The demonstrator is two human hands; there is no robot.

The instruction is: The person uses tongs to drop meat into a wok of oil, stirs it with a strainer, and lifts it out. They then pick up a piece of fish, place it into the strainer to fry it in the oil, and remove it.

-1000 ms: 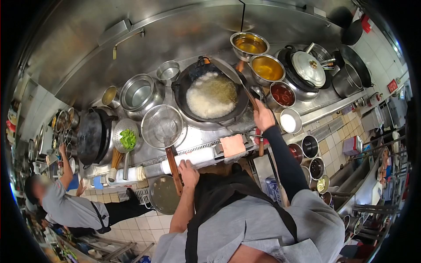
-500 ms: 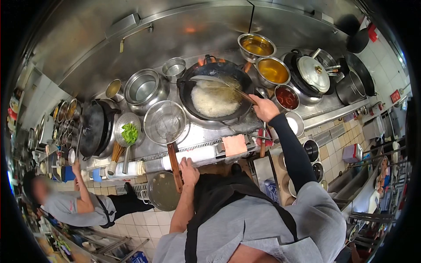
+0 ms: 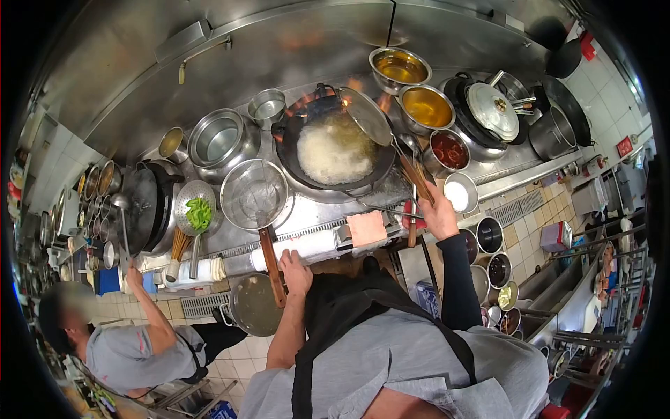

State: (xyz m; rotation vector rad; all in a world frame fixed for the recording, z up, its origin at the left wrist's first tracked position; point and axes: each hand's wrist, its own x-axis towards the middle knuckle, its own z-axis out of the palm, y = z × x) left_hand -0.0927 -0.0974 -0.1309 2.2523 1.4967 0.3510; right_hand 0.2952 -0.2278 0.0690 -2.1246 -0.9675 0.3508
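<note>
At the lower left of the frame, a co-worker [image 3: 132, 349] in grey reached up toward the pans on the far left end of the desk [image 3: 314, 209]. Right of that, a perforated scoop [image 3: 197, 213] held cut green vegetables, well apart from the wok. Beside it lay a wire skimmer [image 3: 255, 194], empty, with its wooden handle pointing toward the bottom edge.

The left hand [image 3: 296, 269] rested on the desk's front rail, just beside that handle. Whether its grip was spread or curled could not be told.

In the upper middle, the wok [image 3: 289, 150] sat over fire, with flames licking its far rim. The rice [image 3: 328, 150] lay heaped inside, pale and foamy. Judging by that colour, the cooking seemed well short of finished, and the greens had not gone in.

The ladle [image 3: 364, 115] hung tilted above the wok's right rim, clear of the rice. Its long handle ran down to the right hand [image 3: 440, 213], whose grip was pressed together around the handle's end.

Farther right stood two bowls of oil [image 3: 426, 106], a red sauce [image 3: 450, 150] and a white powder [image 3: 460, 192], all full.
</note>
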